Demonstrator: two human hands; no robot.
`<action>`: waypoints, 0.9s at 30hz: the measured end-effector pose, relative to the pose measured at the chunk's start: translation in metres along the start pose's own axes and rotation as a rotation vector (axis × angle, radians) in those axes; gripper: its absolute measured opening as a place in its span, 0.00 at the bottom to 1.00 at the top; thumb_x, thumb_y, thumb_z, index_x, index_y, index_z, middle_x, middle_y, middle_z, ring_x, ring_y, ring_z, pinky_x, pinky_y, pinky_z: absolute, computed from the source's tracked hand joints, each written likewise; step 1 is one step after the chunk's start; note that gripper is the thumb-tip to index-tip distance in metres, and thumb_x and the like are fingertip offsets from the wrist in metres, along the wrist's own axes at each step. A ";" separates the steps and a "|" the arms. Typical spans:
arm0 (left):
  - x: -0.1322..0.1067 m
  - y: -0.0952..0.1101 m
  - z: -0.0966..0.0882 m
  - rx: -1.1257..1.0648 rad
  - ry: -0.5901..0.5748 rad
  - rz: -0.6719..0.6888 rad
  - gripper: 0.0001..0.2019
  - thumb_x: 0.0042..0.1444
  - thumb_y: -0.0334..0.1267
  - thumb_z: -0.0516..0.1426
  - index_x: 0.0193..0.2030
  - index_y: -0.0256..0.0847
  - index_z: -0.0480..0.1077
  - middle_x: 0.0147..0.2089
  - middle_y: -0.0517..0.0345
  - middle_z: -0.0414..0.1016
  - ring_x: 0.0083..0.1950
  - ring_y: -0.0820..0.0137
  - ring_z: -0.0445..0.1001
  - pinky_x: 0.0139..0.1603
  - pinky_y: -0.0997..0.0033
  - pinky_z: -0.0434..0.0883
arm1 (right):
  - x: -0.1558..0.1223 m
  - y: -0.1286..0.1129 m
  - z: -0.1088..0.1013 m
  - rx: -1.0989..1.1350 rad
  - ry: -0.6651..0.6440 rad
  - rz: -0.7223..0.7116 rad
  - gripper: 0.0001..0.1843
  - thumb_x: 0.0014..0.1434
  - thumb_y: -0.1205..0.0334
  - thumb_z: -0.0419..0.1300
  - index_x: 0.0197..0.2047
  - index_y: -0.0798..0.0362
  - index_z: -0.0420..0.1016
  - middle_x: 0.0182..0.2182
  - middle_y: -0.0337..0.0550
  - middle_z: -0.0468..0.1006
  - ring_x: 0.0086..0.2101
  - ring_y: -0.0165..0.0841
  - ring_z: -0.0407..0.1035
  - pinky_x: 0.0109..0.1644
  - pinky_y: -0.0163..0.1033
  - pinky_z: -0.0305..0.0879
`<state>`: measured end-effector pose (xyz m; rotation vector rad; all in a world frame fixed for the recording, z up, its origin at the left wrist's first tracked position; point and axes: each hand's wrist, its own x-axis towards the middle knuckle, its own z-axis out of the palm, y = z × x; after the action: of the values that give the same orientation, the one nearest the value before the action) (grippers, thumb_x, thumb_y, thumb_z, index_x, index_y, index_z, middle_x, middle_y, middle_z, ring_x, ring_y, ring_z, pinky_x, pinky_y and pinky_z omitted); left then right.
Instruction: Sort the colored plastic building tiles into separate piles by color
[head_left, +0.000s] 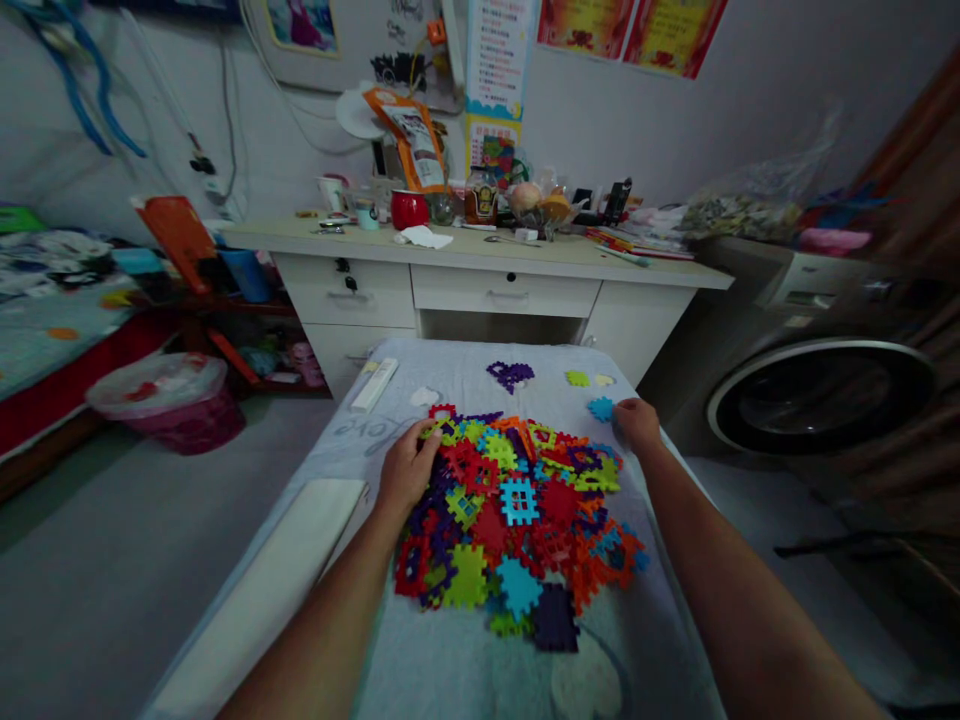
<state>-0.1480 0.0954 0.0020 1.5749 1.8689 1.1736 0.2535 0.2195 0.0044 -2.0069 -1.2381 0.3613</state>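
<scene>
A heap of colourful plastic interlocking tiles [491,530] with notched edges lies on the cloth-covered table, in red, orange, blue, purple and yellow-green. My left hand [407,465] is at the heap's upper left edge, its fingers curled together against a yellow-green tile [448,432]; whether it grips anything is hidden. On the right, clear of the heap, my right hand [637,424] has its fingers closed at the edge of a blue tile [601,408] lying on the cloth. Farther back are a single yellow-green tile [577,378] and a small purple group of tiles [511,375].
A white strip [375,385] and a long white board [285,570] lie along the table's left side. Behind stands a white desk [480,268] with jars and papers. A washing machine [787,340] is at right, a pink bin [180,415] at left.
</scene>
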 end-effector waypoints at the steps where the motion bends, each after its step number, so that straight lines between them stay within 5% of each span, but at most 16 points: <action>1: 0.000 -0.001 0.000 -0.003 -0.001 -0.001 0.22 0.60 0.53 0.48 0.52 0.44 0.71 0.52 0.53 0.78 0.53 0.61 0.75 0.57 0.62 0.68 | 0.002 -0.002 0.001 -0.105 0.017 -0.026 0.14 0.50 0.65 0.59 0.40 0.59 0.79 0.33 0.51 0.79 0.36 0.39 0.74 0.40 0.40 0.70; 6: 0.001 -0.004 0.000 -0.008 -0.004 0.005 0.22 0.60 0.54 0.49 0.52 0.45 0.72 0.51 0.54 0.78 0.52 0.61 0.75 0.56 0.61 0.68 | 0.006 -0.027 0.014 -0.417 -0.081 -0.189 0.21 0.58 0.56 0.57 0.54 0.50 0.77 0.53 0.56 0.73 0.53 0.49 0.67 0.55 0.53 0.64; 12: 0.000 -0.001 0.000 -0.007 -0.002 -0.005 0.22 0.60 0.54 0.49 0.52 0.44 0.72 0.50 0.53 0.78 0.52 0.60 0.75 0.56 0.60 0.69 | 0.012 -0.061 0.044 -0.586 -0.293 -0.342 0.28 0.63 0.44 0.53 0.65 0.38 0.66 0.64 0.51 0.62 0.63 0.53 0.55 0.63 0.61 0.53; 19: 0.001 -0.001 0.000 -0.020 -0.002 -0.001 0.23 0.59 0.55 0.48 0.52 0.43 0.72 0.52 0.51 0.78 0.54 0.59 0.74 0.58 0.58 0.67 | 0.026 -0.068 0.060 -0.607 -0.392 -0.313 0.29 0.64 0.41 0.49 0.64 0.41 0.67 0.63 0.54 0.61 0.59 0.55 0.61 0.60 0.64 0.55; 27: 0.000 -0.002 0.001 -0.017 0.001 0.003 0.22 0.60 0.54 0.48 0.52 0.44 0.72 0.51 0.52 0.78 0.54 0.60 0.74 0.57 0.59 0.68 | 0.032 -0.058 0.058 -0.569 -0.342 -0.322 0.29 0.65 0.44 0.47 0.63 0.48 0.68 0.66 0.56 0.58 0.61 0.55 0.59 0.59 0.63 0.58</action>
<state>-0.1490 0.0958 -0.0001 1.5687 1.8531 1.1882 0.1982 0.2881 0.0100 -2.2061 -2.0300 0.2102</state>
